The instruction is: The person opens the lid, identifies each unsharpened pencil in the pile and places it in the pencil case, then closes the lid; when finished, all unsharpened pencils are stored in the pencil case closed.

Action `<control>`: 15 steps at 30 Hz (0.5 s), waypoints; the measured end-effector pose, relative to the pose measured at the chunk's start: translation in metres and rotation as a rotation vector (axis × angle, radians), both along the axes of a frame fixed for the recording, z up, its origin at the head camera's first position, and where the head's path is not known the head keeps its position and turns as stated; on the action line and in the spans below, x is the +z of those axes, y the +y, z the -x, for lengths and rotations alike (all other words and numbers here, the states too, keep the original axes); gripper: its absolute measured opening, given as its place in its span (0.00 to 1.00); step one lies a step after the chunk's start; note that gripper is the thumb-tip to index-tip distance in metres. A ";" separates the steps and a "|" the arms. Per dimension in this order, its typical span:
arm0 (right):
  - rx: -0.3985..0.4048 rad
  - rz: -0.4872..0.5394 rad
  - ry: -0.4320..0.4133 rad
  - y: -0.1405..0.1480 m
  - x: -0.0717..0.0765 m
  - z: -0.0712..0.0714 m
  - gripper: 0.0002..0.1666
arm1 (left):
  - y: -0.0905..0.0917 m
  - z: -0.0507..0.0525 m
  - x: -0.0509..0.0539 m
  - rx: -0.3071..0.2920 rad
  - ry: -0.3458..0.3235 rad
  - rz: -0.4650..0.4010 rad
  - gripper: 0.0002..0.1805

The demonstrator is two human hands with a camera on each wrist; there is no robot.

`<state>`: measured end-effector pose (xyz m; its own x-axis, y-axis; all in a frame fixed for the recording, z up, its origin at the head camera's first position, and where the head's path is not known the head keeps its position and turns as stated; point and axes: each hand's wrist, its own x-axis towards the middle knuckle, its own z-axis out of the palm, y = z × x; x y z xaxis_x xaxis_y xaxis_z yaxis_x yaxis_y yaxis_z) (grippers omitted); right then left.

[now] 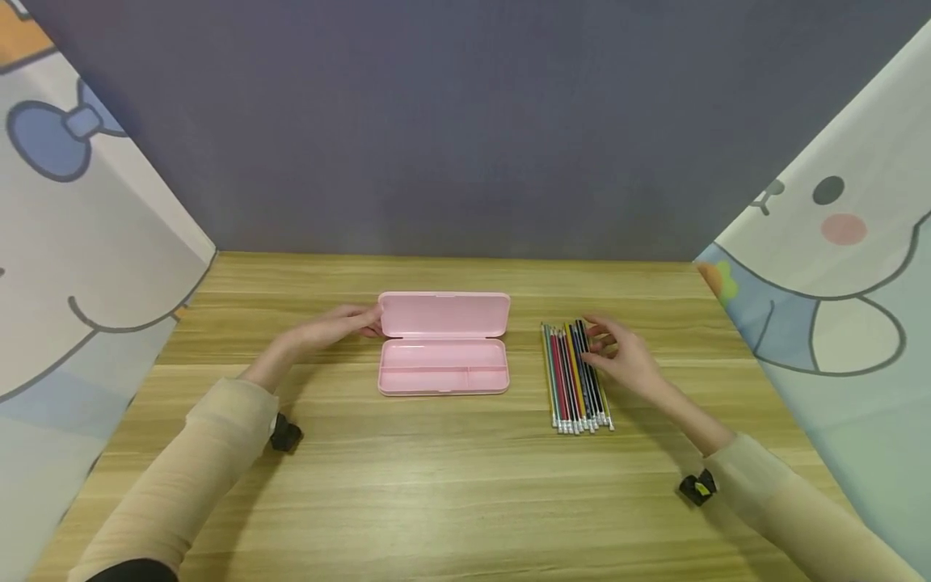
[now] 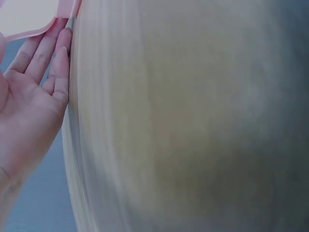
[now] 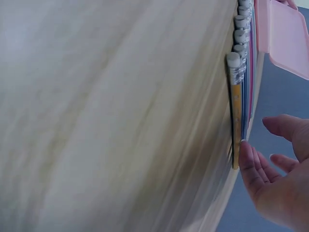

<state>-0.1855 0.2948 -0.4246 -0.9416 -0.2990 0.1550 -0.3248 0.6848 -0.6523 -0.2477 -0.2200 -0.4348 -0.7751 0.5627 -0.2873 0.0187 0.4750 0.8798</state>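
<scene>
A pink pencil case (image 1: pixel 444 369) lies open on the table, its lid (image 1: pixel 445 315) raised at the back. My left hand (image 1: pixel 342 323) is at the lid's left edge; in the left wrist view its fingers (image 2: pixel 41 60) reach out fairly straight behind the pink edge, and the thumb is mostly out of frame. To the right of the case lies a row of pencils (image 1: pixel 575 376) in several colours, their white erasers toward me. My right hand (image 1: pixel 618 352) is at the row's right side, thumb and fingers spread apart. In the right wrist view a fingertip is beside a yellow pencil (image 3: pixel 236 116).
The wooden table (image 1: pixel 422 493) ends at a grey panel (image 1: pixel 451 145) at the back. Cartoon-printed panels (image 1: pixel 87 226) stand along the left and right sides. The case tray has a long compartment and two smaller front ones.
</scene>
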 end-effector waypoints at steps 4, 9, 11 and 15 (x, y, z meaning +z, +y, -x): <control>-0.032 -0.001 -0.026 0.007 -0.001 -0.004 0.40 | 0.002 0.002 -0.003 0.006 -0.023 -0.021 0.32; -0.039 -0.021 -0.030 0.014 -0.005 -0.006 0.40 | 0.002 0.002 -0.006 0.030 -0.027 -0.030 0.31; -0.039 -0.023 -0.033 0.015 -0.006 -0.007 0.40 | 0.001 0.001 -0.007 0.033 -0.021 -0.028 0.31; -0.035 -0.031 -0.051 0.017 -0.005 -0.008 0.41 | 0.000 0.000 -0.006 0.035 -0.011 -0.026 0.32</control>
<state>-0.1777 0.3120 -0.4298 -0.9580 -0.2697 0.0976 -0.2672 0.7154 -0.6456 -0.2474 -0.2200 -0.4412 -0.7915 0.5426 -0.2813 -0.0070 0.4523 0.8918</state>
